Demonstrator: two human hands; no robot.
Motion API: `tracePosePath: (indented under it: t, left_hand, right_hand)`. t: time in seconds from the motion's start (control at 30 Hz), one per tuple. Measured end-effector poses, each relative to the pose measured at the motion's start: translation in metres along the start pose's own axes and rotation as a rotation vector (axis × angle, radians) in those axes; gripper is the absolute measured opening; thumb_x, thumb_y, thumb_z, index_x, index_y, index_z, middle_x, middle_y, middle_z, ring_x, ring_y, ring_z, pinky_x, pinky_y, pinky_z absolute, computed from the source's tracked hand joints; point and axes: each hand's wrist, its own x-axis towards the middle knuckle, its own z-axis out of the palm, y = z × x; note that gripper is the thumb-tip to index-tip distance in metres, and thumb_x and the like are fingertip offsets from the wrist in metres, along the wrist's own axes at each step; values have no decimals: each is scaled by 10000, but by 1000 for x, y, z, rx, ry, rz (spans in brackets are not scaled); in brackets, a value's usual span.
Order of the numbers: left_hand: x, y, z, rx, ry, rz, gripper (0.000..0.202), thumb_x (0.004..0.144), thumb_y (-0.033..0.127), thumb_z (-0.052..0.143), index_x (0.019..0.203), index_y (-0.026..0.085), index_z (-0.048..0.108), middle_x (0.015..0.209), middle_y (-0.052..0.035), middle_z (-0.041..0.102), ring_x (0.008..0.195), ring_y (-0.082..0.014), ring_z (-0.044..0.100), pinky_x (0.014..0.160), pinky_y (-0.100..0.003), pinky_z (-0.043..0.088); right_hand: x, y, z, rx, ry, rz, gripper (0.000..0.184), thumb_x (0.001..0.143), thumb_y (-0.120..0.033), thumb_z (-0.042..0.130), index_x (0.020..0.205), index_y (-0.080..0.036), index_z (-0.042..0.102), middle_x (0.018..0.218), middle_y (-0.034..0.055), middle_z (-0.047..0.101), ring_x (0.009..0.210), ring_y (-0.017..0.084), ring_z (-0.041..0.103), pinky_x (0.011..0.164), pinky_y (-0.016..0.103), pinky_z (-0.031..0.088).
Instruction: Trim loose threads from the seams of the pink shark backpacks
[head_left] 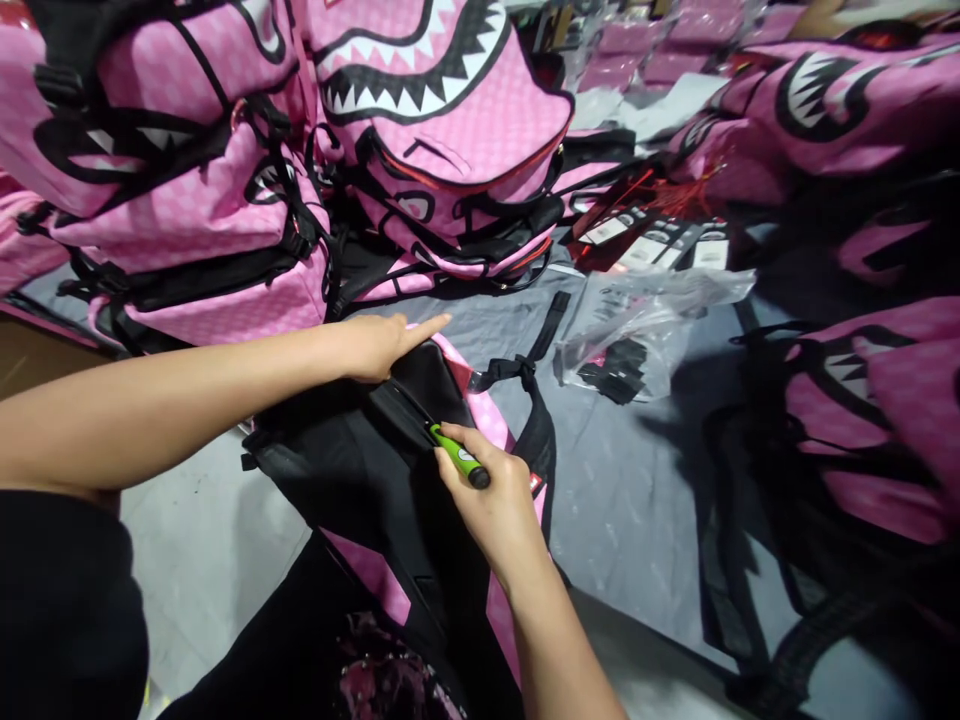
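A pink and black backpack lies back side up on the grey table in front of me. My left hand rests on its top edge, forefinger stretched out, the other fingers curled against the black fabric. My right hand grips a slim tool with a green handle; its dark tip points up-left onto the black panel of the backpack. A black strap with a buckle trails off the backpack to the right.
Pink backpacks printed with shark mouths are stacked at the back left and centre, more at the right. A clear plastic bag with dark parts lies on the table, beside black and white tags.
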Motion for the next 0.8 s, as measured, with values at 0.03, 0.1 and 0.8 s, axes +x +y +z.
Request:
tracePosePath:
  t: [0.03,0.1,0.8]
  left_hand:
    - [1,-2,-1,0,-2,38,1043,837,172,589,1578,343,-124,1363,-146,539,991,-257,687,748,-291,510]
    - [4,-6,0,15,33,88,1030,831,164,589,1588,312,-93,1325,-140,567,1009,-251,682,756,-280,497]
    - [3,0,10,-62,138,115,900,857,76,465,1607,242,-5,1193,-180,599,906,-259,679,680,-309,464]
  right_hand:
    - [1,0,0,-4,3,0,222,856,-249,623,1037,-199,742,1014,69,785,884,228,766,860,349,618]
    - [5,-1,3,-4,20,-3,210,847,-239,634,1021,-202,747,1013,70,785,892,234,766,872,361,621]
    - [28,-23,33,76,-3,33,232,863,-168,650,1077,-211,729,1209,81,732,1136,220,697,1052,406,553]
